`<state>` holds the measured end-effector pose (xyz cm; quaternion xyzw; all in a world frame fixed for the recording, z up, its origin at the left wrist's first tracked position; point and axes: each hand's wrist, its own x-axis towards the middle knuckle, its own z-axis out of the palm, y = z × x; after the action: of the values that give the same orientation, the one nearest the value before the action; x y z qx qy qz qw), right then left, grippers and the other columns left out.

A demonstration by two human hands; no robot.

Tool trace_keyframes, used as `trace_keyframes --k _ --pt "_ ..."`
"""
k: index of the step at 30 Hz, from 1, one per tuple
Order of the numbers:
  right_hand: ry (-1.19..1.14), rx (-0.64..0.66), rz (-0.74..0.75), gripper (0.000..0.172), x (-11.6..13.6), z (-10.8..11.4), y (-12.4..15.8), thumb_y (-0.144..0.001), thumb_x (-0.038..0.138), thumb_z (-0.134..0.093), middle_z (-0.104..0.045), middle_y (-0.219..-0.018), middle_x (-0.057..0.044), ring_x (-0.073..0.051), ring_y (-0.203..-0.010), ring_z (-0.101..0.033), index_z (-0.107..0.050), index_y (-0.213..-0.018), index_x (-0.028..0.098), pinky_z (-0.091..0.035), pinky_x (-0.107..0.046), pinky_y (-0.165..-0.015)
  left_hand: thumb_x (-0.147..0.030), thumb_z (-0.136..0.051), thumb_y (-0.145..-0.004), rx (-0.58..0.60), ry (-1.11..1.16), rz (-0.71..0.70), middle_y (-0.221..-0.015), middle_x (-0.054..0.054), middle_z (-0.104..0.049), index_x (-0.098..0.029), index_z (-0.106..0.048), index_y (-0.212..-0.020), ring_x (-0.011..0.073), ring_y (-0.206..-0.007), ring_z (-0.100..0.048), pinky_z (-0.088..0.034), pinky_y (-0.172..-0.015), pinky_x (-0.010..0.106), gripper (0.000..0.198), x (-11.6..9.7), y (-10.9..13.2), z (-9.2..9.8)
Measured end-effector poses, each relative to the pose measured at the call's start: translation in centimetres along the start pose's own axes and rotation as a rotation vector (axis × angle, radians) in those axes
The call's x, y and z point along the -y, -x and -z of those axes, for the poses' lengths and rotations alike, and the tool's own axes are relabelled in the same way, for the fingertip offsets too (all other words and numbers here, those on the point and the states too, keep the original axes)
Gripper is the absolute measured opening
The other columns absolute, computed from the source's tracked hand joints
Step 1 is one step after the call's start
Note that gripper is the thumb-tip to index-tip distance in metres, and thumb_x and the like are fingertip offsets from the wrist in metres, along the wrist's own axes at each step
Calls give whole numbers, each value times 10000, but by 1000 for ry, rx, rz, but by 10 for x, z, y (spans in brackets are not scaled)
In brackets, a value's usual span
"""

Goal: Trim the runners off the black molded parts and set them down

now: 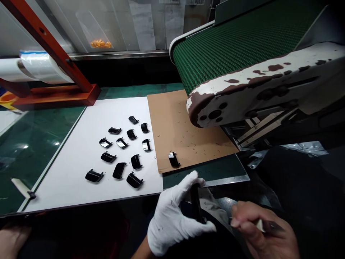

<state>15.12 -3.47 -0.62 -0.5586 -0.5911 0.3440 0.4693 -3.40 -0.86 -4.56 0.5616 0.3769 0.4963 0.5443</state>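
Observation:
My left hand (176, 216), in a white glove, is closed around a glossy black plastic part (196, 201) held upright near the table's front edge. My right hand (262, 233), bare, pinches a small pale-handled tool (265, 226) just right of that part. Several similar black parts (121, 151) lie spread on a white sheet (78, 162). One more black part (174, 159) lies alone on a brown cardboard sheet (183, 133), just beyond my left hand.
A green conveyor belt (242, 39) with a chipped white end frame (256, 93) overhangs the cardboard at right. An orange stand (56, 93) with a film roll (40, 66) sits far left. A small knife-like tool (23, 189) lies on the green mat. Another person's hand (10, 241) shows at bottom left.

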Motion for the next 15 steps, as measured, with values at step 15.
trace_keyframes --k 15 --pt "344 208 289 465 9 -7 -19 -797 676 -540 -496 -484 60 -100 -380 -494 -669 -935 252 -473 -148 -375 -416 -817 -698 17 -288 14 -1226 28 -655 -291 -452 -1379 203 -1061 -660 -512 -972 285 782 -12 -1 3"
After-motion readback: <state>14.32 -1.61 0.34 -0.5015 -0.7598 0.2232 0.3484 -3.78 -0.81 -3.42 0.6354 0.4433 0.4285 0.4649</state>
